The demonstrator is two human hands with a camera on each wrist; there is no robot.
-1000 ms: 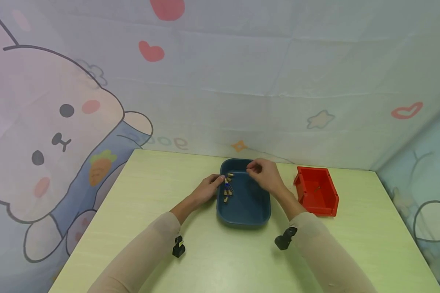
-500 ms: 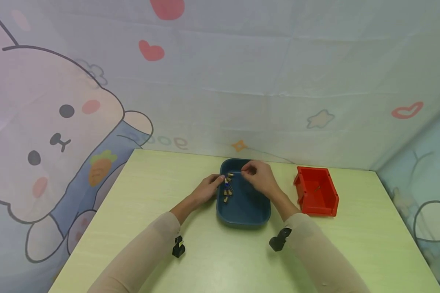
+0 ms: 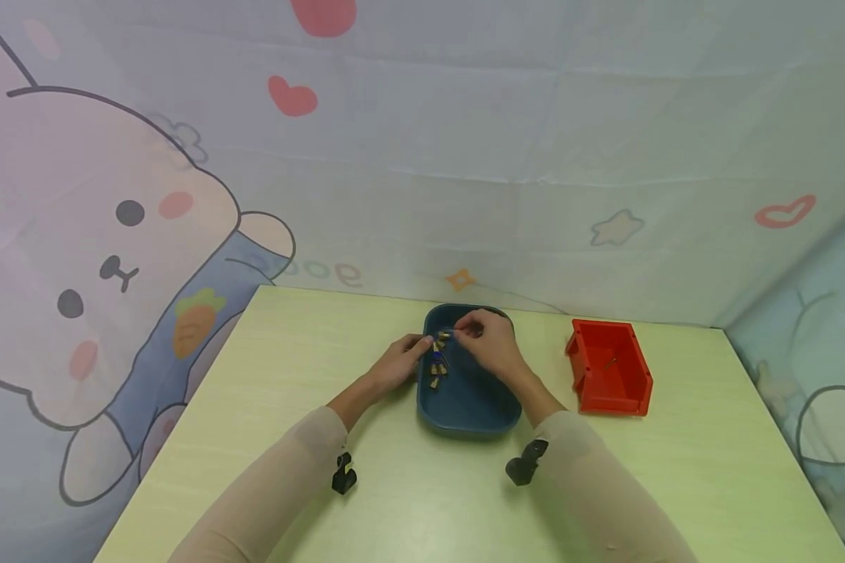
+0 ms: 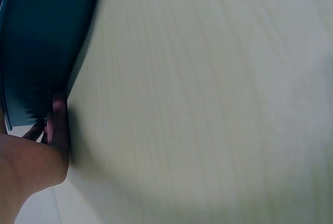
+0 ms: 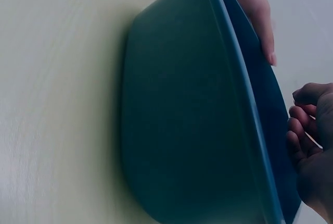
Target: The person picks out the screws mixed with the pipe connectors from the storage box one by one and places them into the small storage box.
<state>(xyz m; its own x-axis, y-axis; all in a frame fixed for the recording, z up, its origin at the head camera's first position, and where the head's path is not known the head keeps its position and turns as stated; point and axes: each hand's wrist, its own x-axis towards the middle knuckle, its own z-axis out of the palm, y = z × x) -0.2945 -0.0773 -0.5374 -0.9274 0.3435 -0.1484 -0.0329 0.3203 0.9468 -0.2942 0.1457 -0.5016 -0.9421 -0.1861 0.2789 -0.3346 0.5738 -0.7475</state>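
A dark blue-green bin stands in the middle of the table. My left hand grips its left side, thumb over the rim and fingers along the outer wall, as the left wrist view also shows for the hand. Several small brass-coloured pieces, some with blue parts, lie along the bin's left side; they are too small to tell their kind. Over the bin's far part, my right hand has its fingertips beside the farthest piece. In the right wrist view the right hand has loosely bent fingers and no visible thing between them.
To the right of the bin stands a red open-front parts bin with one small thin piece inside. The pale table ends at a printed cloth backdrop behind both bins.
My right hand has moved left across the bin, toward the small brass-coloured pieces. My left hand stays on the rim, and both bins keep their places.
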